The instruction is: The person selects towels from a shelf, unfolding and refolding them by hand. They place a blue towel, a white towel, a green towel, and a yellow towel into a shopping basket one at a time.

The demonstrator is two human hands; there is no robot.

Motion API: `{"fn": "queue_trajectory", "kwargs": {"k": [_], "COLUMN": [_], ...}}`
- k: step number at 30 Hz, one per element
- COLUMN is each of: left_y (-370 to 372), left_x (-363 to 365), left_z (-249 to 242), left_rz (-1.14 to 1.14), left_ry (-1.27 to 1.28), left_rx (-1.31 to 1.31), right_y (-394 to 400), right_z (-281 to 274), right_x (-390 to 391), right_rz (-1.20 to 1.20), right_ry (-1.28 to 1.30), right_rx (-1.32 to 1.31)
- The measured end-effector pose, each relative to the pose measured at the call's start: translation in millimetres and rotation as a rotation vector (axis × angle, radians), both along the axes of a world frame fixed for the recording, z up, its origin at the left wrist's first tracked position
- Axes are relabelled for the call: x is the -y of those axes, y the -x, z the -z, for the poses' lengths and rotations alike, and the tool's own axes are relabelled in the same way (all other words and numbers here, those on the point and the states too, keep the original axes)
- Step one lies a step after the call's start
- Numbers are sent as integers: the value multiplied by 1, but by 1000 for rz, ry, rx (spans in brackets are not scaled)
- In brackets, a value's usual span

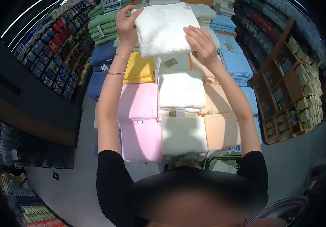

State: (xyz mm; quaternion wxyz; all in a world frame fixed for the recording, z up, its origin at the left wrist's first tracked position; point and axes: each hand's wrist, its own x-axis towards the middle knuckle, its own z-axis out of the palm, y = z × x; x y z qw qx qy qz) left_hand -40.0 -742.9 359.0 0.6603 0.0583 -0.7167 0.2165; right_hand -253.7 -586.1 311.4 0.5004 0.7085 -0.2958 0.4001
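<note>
A folded white towel (164, 28) is held up above the stacked towels at the far end of my reach. My left hand (127, 24) grips its left edge, thumb and fingers around the fold. On the right side, my right hand (202, 45) lies with its fingers over the towel's corner; its thumb is hidden. Below sits a stack of white towels (182, 89), with a paler cream towel (184, 134) nearer me. Pink towels (138, 100) lie left of these, peach towels (221, 130) right, and a yellow towel (138, 68) stands behind the pink ones.
Green towels (104, 26) and dark blue towels (100, 56) are piled at the left, light blue towels (236, 64) at the right. A price sign (111, 3) stands at the back. Wooden shelving (280, 87) with cups is on the right; packed shelves (53, 45) line the left.
</note>
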Motion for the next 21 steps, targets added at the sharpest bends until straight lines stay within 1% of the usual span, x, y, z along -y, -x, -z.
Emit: {"fn": "queue_trajectory", "kwargs": {"k": [2, 3, 4, 5, 7, 8, 9, 11, 12, 14, 18, 20, 21], "left_y": [20, 29, 36, 41, 47, 49, 48, 47, 50, 56, 67, 71, 74], "left_x": [45, 68, 90, 111, 117, 114, 111, 107, 102, 100, 109, 117, 123], "left_z": [-18, -14, 6, 33, 78, 100, 116, 135, 138, 137, 134, 133, 135], "left_rz": [-283, -455, -719, -874, -440, -396, -353, -369, -369, -323, -187, 11, 108], "left_ry": [-44, -90, -185, -325, -701, -712, -714, -757, -779, -849, -1058, -1037, -1017], "left_rx": [84, 189, 323, 475, 489, 572, 655, 740, 785, 739, 627, 484, 412], "right_y": [18, 26, 35, 51, 79, 83, 78, 72, 73, 77, 77, 72, 74], "right_z": [-3, 4, 18, 39, 106, 125, 127, 128, 127, 124, 109, 103, 103], "right_x": [60, 89, 118, 148, 192, 205, 207, 202, 202, 200, 203, 193, 192], "right_rz": [67, 99, 131, 238, 311, 344, 315, 272, 244, 194, 152, 169, 228], "right_ry": [-54, -111, -176, -309, -559, -685, -668, -629, -651, -697, -888, -951, -874], "right_rx": [44, 85, 128, 69, 138, 177, 216, 294, 317, 355, 426, 470, 398]}}
